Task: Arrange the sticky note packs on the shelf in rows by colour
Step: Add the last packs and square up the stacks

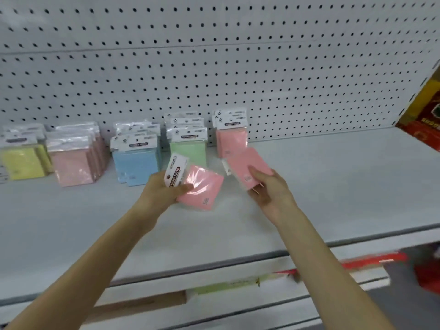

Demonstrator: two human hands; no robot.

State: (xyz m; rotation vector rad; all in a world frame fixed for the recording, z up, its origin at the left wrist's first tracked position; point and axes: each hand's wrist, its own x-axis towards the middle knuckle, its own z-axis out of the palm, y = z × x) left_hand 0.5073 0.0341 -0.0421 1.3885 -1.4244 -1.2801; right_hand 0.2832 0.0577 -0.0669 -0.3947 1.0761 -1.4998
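Observation:
Rows of sticky note packs stand on the white shelf [333, 177] against the pegboard: yellow packs [22, 160], pale peach packs [73, 163], blue packs [135, 163], green packs [188, 148] and pink packs [232, 139]. My left hand [164, 189] grips a pink pack [202, 189] by its white header card, just above the shelf in front of the green row. To the right, my right hand [269, 189] holds a second pink pack [247, 165], tilted, just in front of the pink row.
The pegboard back wall [214, 67] rises behind the rows. A red and yellow box [423, 115] sits at the shelf's far right end. Below the shelf edge are a red strip [373, 260], a green label [228, 285] and a brown card piece [135, 306].

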